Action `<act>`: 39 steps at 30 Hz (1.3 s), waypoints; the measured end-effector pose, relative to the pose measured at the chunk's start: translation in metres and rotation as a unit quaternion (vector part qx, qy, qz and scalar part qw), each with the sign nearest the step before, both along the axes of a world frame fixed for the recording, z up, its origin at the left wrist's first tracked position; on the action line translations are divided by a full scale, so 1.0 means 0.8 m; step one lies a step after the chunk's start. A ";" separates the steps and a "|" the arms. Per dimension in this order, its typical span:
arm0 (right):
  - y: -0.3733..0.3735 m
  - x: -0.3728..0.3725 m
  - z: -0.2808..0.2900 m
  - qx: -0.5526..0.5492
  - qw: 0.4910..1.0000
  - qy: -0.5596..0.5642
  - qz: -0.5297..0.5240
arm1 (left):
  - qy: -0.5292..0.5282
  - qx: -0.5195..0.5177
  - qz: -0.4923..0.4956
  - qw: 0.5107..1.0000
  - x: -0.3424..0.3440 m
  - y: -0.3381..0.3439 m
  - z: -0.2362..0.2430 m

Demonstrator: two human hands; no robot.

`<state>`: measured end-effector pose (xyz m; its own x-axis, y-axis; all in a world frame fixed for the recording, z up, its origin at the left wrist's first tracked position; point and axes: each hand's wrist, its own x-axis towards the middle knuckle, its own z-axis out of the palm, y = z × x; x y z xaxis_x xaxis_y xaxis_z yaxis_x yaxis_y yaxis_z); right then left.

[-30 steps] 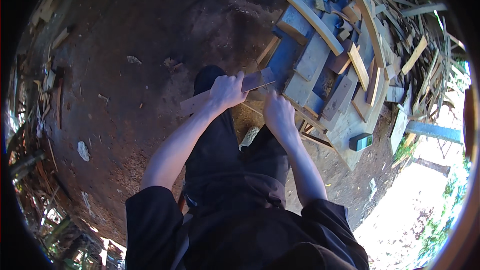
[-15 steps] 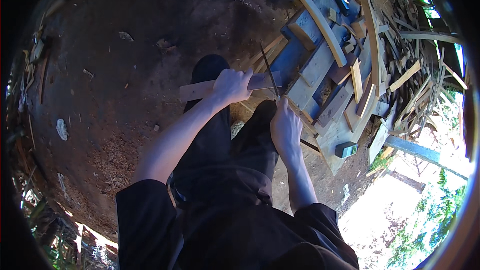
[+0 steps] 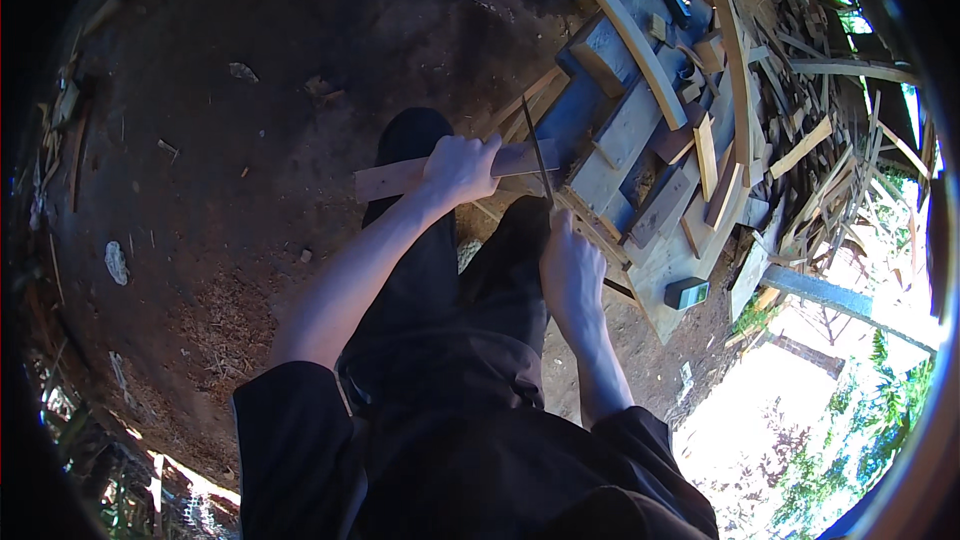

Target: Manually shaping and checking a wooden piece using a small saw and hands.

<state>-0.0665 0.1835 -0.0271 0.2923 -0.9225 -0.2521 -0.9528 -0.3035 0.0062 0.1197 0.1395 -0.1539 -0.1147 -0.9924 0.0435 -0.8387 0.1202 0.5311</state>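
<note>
A flat, narrow wooden board (image 3: pixel 390 180) lies across my raised left knee, its right end reaching toward the low workbench. My left hand (image 3: pixel 462 172) is closed round the middle of the board, pressing it from above. In my closed right hand (image 3: pixel 574 265) is a long thin dark blade (image 3: pixel 536 138), seen nearly edge-on. It crosses the board near the right end and points away from me. Whether it has teeth cannot be made out. The grip is hidden inside my fist.
At the right stands a low wooden workbench (image 3: pixel 655 285) with wood offcuts, a long curved strip (image 3: pixel 630 45) and a small dark box (image 3: pixel 687 292) on it. Beyond it a heap of scrap wood (image 3: pixel 800 150) is piled up. Wood shavings lie on the dirt floor (image 3: pixel 230 310).
My right hand has drawn slightly back toward my body, and the blade has slid a little with it. My left hand still holds the board in place. The view has shifted slightly.
</note>
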 end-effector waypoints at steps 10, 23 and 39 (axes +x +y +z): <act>-0.092 0.032 -0.066 -0.072 0.997 -0.014 0.022 | -0.011 -0.031 -0.007 0.999 -0.012 -0.016 0.003; 0.006 -0.017 0.002 0.033 0.998 -0.017 -0.045 | 0.002 -0.024 0.001 1.000 -0.005 -0.007 0.002; 0.055 -0.049 -0.046 -0.042 0.991 -0.121 -0.050 | 0.002 -0.057 -0.011 0.998 -0.007 -0.015 0.004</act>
<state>-0.1054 0.2279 -0.0637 0.2416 -0.9644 -0.1074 -0.9547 -0.2164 -0.2042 0.1138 0.1273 -0.1508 -0.1365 -0.9783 0.1557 -0.8331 0.1984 0.5163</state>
